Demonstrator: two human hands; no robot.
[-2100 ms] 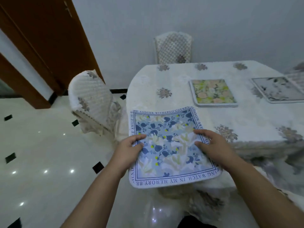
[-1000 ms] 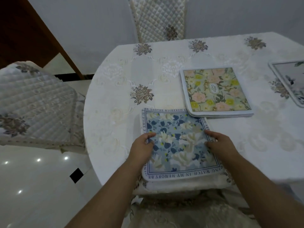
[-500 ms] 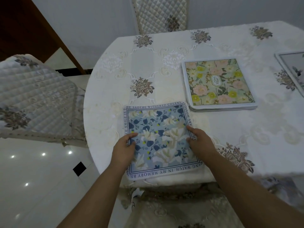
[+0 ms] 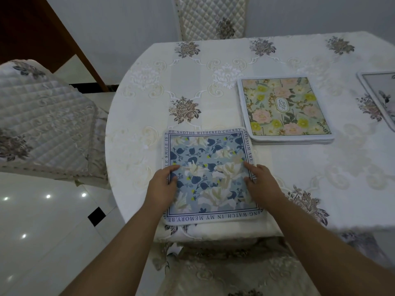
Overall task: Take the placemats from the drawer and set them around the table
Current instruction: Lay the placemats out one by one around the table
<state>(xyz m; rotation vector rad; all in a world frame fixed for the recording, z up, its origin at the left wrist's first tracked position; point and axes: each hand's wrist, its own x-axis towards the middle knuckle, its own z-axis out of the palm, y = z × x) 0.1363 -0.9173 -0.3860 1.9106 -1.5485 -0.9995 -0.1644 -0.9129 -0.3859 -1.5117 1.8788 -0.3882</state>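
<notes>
Head view: left hand (image 4: 163, 185) and right hand (image 4: 261, 184) flat, fingers spread, pressing blue placemat (image 4: 210, 176) on tabletop (image 4: 299, 167); green floral placemat (image 4: 285, 107) near, chair (image 4: 42, 118) left.

A home dining room: embroidered tablecloth (image 4: 213, 82) on the table, quilted chair covers (image 4: 42, 116) (floral), glossy tiled floor (image 4: 42, 231).

Tablecloth (image 4: 213, 67): cream, embroidered with scrolls and grey-brown rose motifs; drapes over the near edge.
Far chair (image 4: 210, 17): quilted cover, rose motif at centre, pushed up to the far edge.
Left chair (image 4: 42, 116): same quilted cover, angled, just beside the left curve.
Floor (image 4: 42, 231): glossy white tile, small black diamond inset, light spots reflected.
Door (image 4: 32, 33): dark brown wood, upper left.
Wall (image 4: 128, 22): plain pale grey.
</notes>
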